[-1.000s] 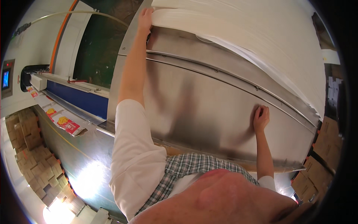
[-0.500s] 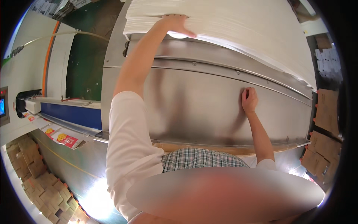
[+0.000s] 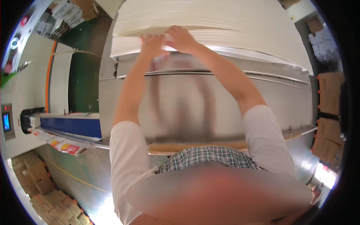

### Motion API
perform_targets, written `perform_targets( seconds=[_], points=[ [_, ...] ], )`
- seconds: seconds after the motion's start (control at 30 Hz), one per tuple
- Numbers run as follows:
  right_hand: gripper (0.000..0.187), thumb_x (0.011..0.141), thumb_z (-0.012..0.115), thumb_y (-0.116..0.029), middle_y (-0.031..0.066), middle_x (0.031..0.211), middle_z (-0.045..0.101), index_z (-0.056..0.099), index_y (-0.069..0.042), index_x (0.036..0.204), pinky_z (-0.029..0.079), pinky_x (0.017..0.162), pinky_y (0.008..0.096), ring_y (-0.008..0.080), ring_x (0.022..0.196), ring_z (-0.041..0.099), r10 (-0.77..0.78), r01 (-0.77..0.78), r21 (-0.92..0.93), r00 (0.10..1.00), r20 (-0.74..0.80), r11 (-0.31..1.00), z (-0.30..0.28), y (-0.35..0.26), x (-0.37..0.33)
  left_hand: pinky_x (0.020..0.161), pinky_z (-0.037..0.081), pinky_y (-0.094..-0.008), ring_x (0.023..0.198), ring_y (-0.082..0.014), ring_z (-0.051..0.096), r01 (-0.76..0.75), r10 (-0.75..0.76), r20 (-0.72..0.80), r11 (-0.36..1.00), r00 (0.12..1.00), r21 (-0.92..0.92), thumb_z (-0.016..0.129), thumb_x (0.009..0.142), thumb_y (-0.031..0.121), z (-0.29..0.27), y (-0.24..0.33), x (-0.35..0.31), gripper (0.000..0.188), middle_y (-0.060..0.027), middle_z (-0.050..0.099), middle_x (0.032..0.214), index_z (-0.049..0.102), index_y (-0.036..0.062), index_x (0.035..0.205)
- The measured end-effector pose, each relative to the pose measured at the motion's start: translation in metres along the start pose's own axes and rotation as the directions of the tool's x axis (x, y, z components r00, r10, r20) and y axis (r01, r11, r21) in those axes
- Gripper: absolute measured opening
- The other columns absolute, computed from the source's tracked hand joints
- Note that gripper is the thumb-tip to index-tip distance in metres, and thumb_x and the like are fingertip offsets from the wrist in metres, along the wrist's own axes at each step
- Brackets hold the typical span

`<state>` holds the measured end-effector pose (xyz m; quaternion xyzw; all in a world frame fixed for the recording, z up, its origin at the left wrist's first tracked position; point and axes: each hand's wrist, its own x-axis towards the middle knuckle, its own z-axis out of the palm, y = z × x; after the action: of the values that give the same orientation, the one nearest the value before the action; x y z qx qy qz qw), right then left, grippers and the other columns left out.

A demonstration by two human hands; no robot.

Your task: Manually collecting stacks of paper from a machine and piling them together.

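White sheets lie in a thick stack under and beyond both hands, their layered near edge meeting the fingers toward the stack's left end. What has changed in the last half second is the right hand: it has left the bare metal panel, where it was loosely curled, and now rests on that edge just beside the left hand. So both hands are now at the same spot in the layers, which suggests the work has gone from one-handed feeling along the edge to two-handed handling. A dark split between layers runs to either side of the fingers. The left hand is partly open, fingers bent over the edge and thumb pointing toward the right hand; the right hand is palm down, partly open, fingers bent at the split. Whether either hand pinches any sheets cannot be told. Nearer the body than the hands lies the metal panel, now free of both. Well to the left of the left hand are a blue strip and printed packaging; far right of the right hand stand cardboard boxes.
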<state>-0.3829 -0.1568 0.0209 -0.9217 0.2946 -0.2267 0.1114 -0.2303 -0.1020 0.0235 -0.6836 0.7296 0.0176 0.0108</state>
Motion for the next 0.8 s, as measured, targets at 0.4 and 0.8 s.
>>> perform_targets(
  seconds=[0.4, 0.8],
  points=[
    [0.058, 0.082, 0.033, -0.061, 0.0063, 0.111, 0.057, 0.05, -0.02, 0.12, 0.031, 0.091, 0.0474, 0.0258, 0.107, 0.049, 0.638, -0.478, -0.46, 0.707, 0.303, 0.748, -0.177, 0.278, -0.173, 0.092, 0.022, -0.067, 0.123, -0.0331, 0.034, 0.281, -0.307, 0.275, 0.951, 0.911, 0.13, 0.079, 0.053, 0.022, -0.021, 0.03, 0.042, 0.096, -0.0068, 0.038, 0.134, 0.027, 0.0231, 0.134],
    [0.102, 0.044, 0.082, -0.027, 0.0073, 0.127, 0.042, 0.029, -0.02, 0.132, 0.031, 0.097, 0.0458, 0.0287, 0.119, 0.037, 0.763, -0.358, -0.682, 0.417, 0.494, 0.638, -0.368, 0.487, -0.35, 0.096, 0.028, -0.0599, 0.126, -0.0296, 0.029, 0.432, -0.618, 0.38, 0.77, 0.688, 0.47, 0.079, 0.048, 0.009, 0.016, 0.001, 0.059, 0.104, -0.0079, 0.031, 0.136, 0.021, 0.015, 0.134]
  ],
)
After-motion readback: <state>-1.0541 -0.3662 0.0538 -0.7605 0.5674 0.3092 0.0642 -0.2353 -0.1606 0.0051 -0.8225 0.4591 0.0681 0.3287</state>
